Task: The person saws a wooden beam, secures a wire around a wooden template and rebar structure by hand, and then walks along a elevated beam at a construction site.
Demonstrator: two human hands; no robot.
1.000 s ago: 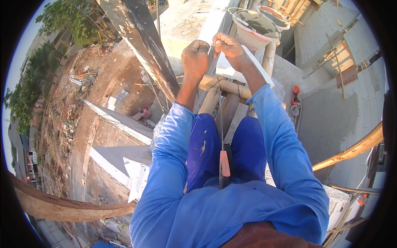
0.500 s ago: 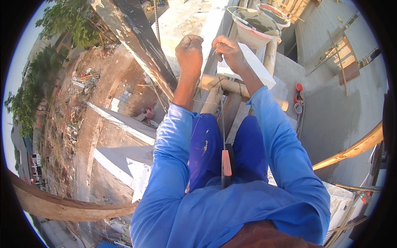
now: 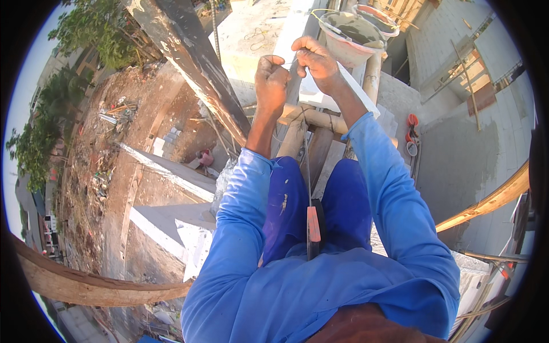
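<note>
My left hand [image 3: 271, 81] is closed in a fist, its thumb and forefinger pinching a thin pale string [image 3: 290, 63]. Just to its right, my right hand [image 3: 318, 64] has its fingers curled round the other side of that string, so a short length spans the small gap between them. Both hands are raised over a narrow wall top, beside a white block [image 3: 327, 91] partly hidden by my right wrist. Between my knees stands what looks like a hand saw, seen edge-on, with an orange and black handle [image 3: 313, 226]; neither hand touches it.
Two mortar buckets [image 3: 350, 46] stand beyond my right hand. A bamboo pole [image 3: 320, 119] crosses in front of my knees, and a dark slanting timber [image 3: 189, 60] rises at left. Far below on the left lies rubble-strewn ground [image 3: 103, 188]; a lower grey floor [image 3: 457, 166] is at right.
My left hand has moved right and slightly down. My right hand has risen a little, its fingers shifting on the string. The saw has stayed put.
</note>
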